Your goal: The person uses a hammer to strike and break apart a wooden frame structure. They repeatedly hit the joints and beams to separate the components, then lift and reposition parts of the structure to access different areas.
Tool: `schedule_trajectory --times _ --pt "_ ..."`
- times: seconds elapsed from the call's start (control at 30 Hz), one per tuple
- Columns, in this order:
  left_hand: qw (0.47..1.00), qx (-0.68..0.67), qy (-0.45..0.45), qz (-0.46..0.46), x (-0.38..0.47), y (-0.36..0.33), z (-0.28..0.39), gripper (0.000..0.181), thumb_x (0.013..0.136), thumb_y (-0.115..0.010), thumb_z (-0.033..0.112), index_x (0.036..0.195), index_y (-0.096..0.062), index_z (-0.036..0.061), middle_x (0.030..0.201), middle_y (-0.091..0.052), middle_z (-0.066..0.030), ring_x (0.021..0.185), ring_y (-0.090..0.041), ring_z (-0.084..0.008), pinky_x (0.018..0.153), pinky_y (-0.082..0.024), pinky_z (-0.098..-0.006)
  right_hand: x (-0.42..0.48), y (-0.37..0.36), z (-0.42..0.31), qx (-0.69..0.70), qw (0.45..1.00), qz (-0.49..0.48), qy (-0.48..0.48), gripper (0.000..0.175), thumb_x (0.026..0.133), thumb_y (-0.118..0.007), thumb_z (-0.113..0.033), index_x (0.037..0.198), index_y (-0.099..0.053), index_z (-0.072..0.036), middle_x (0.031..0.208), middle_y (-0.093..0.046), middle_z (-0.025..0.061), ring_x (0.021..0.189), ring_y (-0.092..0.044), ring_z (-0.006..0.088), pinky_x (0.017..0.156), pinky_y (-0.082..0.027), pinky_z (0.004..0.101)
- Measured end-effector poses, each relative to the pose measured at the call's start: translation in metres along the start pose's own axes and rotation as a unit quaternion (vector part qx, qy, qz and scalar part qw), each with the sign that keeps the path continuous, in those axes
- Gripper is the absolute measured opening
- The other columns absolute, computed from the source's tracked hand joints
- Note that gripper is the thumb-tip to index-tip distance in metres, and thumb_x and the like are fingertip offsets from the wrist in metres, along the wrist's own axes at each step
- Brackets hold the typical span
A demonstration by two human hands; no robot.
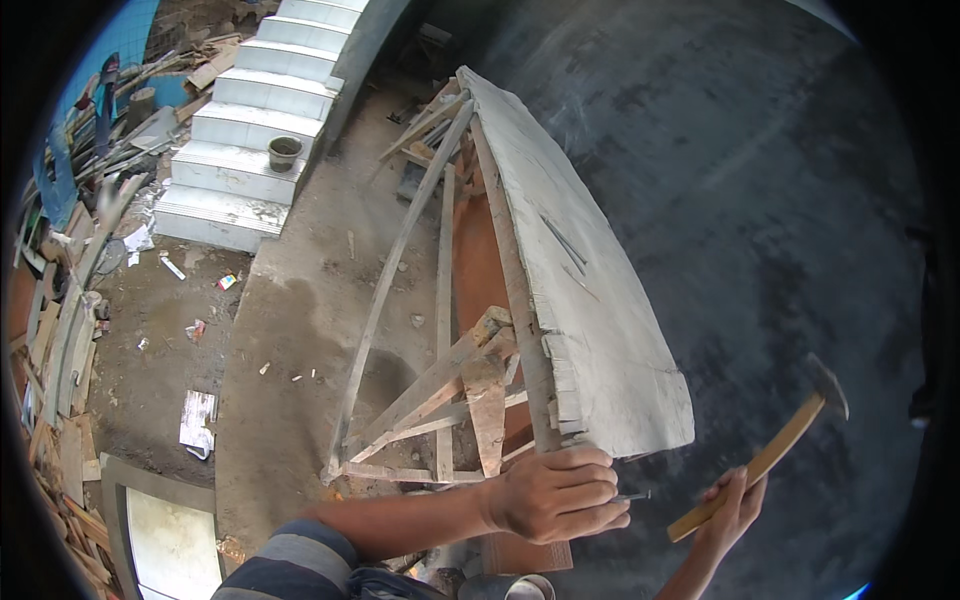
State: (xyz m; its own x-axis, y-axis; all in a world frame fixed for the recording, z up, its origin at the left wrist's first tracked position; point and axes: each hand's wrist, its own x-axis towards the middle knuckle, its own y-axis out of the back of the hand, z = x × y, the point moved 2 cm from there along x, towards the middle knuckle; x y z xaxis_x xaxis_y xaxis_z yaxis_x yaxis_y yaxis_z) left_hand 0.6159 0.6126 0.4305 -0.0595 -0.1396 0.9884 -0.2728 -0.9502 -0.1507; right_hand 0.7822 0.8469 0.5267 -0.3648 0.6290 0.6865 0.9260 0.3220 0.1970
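Observation:
My left hand (559, 495) is closed at the near end of a wooden scaffold trestle, just below its plank top (600, 300). A nail (634, 496) sticks out from its fingers, pointing right. My right hand (731, 506) grips the wooden handle of a hammer (784, 442), whose metal head is raised to the upper right, apart from the nail. Two thin metal rods or chisels (564, 244) lie on the plank top. Slanting wooden legs and braces (397, 270) support the trestle on its left side.
A dark plastered wall (750, 225) rises on the right. Tiled stairs (247, 157) with a bucket (285, 153) on a step stand at the upper left. Scrap timber (67, 352) is piled along the left edge. Litter lies on the dirt floor (172, 330).

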Motion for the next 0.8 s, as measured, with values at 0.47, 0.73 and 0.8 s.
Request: schedule_trajectory --times 0.47,0.73,0.8 --pt "0.999 0.001 0.044 0.005 -0.002 0.004 0.009 0.018 0.082 -0.080 0.017 0.088 -0.068 0.0050 0.085 -0.062 -0.0027 0.084 -0.064 -0.0190 0.091 -0.053 -0.0346 0.041 -0.154 -0.156 -0.300 0.921 -0.248 -0.003 0.032 0.097 -0.063 -0.013 0.128 -0.060 -0.006 0.097 -0.063 0.0086 0.080 -0.060 0.0153 0.072 -0.049 0.0295" --pt "0.998 -0.008 0.056 -0.013 -0.009 0.011 0.008 0.022 0.080 -0.082 0.018 0.095 -0.070 0.0054 0.091 -0.064 -0.0039 0.091 -0.066 -0.0216 0.093 -0.053 -0.0351 0.026 -0.139 -0.123 -0.311 0.855 -0.416 -0.003 0.056 0.095 -0.068 -0.012 0.148 -0.051 -0.011 0.130 -0.067 0.0166 0.109 -0.067 0.0231 0.096 -0.050 0.0365" --pt "0.997 -0.026 0.063 -0.022 -0.008 0.011 0.006 0.023 0.079 -0.083 0.017 0.095 -0.071 0.0062 0.090 -0.065 -0.0038 0.091 -0.067 -0.0209 0.093 -0.054 -0.0352 0.024 -0.125 -0.126 -0.322 0.882 -0.343 -0.011 0.055 0.095 -0.068 -0.011 0.148 -0.051 -0.010 0.117 -0.071 0.0150 0.094 -0.069 0.0218 0.086 -0.053 0.0359"
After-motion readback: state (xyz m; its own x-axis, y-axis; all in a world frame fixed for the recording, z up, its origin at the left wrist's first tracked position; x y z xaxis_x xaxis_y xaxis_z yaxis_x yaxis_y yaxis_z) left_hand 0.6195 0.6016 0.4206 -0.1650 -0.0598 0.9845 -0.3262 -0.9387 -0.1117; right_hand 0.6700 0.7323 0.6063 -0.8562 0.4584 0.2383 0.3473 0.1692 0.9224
